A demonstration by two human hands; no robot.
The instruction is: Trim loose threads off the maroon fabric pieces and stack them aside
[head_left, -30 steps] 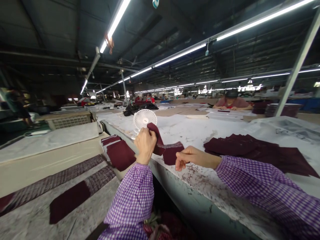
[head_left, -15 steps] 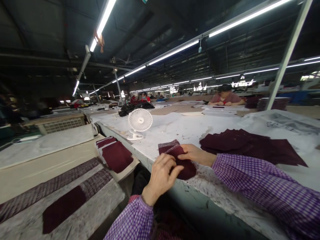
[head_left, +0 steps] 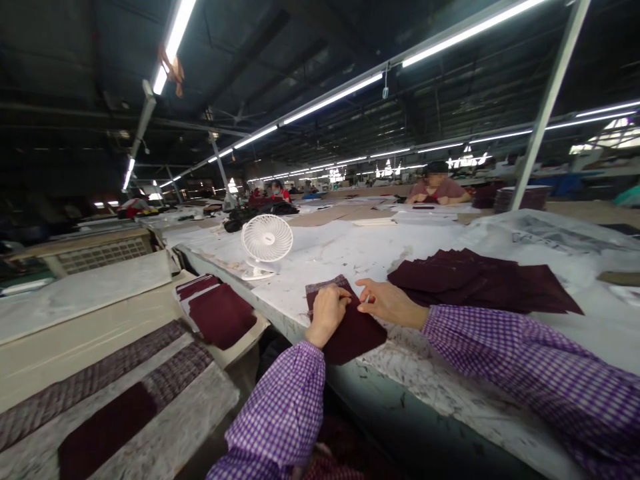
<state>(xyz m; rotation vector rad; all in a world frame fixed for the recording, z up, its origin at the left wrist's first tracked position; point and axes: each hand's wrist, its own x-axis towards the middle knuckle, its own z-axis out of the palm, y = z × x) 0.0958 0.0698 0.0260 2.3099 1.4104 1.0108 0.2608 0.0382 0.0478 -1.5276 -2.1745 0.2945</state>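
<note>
A maroon fabric piece (head_left: 357, 339) lies on the near edge of the white-covered table, its far end over a speckled grey-maroon strip (head_left: 315, 288). My left hand (head_left: 329, 313) is on the fabric, its fingers curled together and pinching near the upper edge. Just to the right, my right hand (head_left: 395, 305) hovers at the edge of the piece with thumb and forefinger apart and nothing visible between them. Behind it a fanned pile of maroon fabric pieces (head_left: 475, 280) spreads over the table.
A small white fan (head_left: 267, 239) stands beyond my hands. On the lower surface at left are a stack of maroon pieces (head_left: 223, 315) and speckled strips (head_left: 95, 363). Clear plastic sheeting (head_left: 545, 233) lies at right. A co-worker (head_left: 437, 190) sits across the table.
My left hand has moved forward onto the fabric and closed its fingers. My right hand has let go and drawn slightly back; the maroon piece now lies flatter. The view has shifted slightly right.
</note>
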